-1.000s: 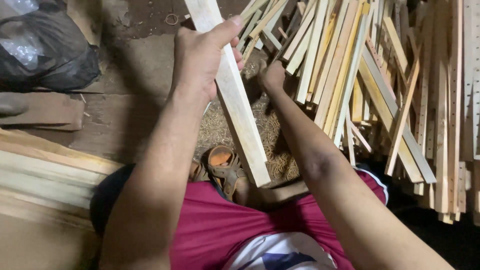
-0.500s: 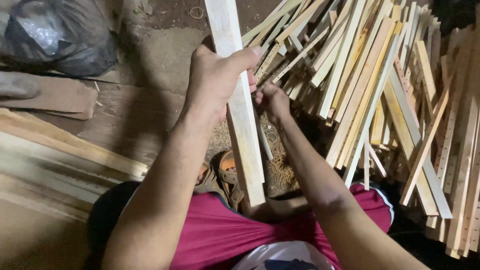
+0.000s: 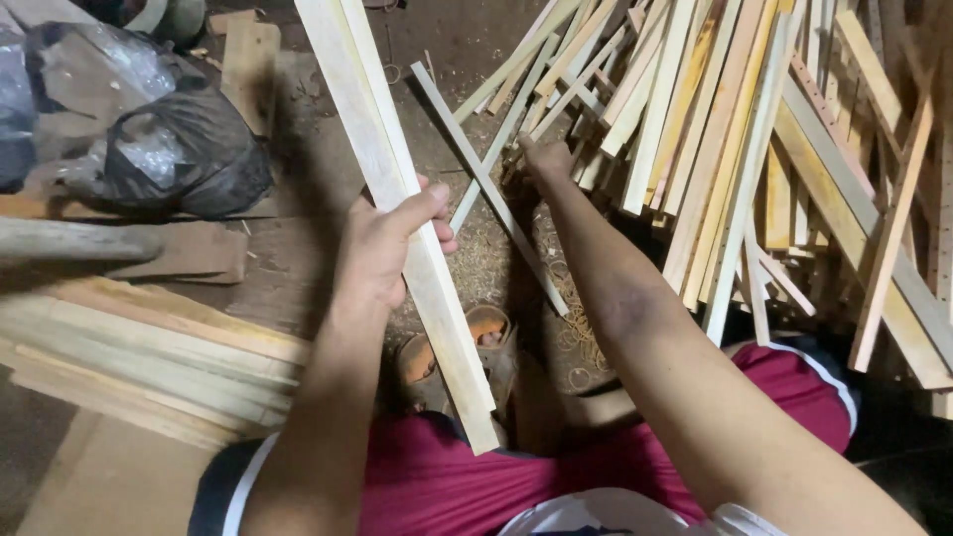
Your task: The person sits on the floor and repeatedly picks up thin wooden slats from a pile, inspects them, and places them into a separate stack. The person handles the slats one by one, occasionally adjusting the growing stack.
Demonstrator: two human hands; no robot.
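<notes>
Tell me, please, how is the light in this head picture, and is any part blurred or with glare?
Head view: warm, uneven light; the wooden slat in the left hand and the slat pile are bright; the lower right corner falls into deep shadow; the plastic bags show small glare spots; the right hand is slightly soft.

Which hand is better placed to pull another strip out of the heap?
Right. The right hand already reaches into the heap of wooden strips, while the left hand is gripping a long pale slat.

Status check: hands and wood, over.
Left hand gripping pale wooden slat. Right hand reaching into slat pile, grip unclear. Thin strip lies between.
</notes>
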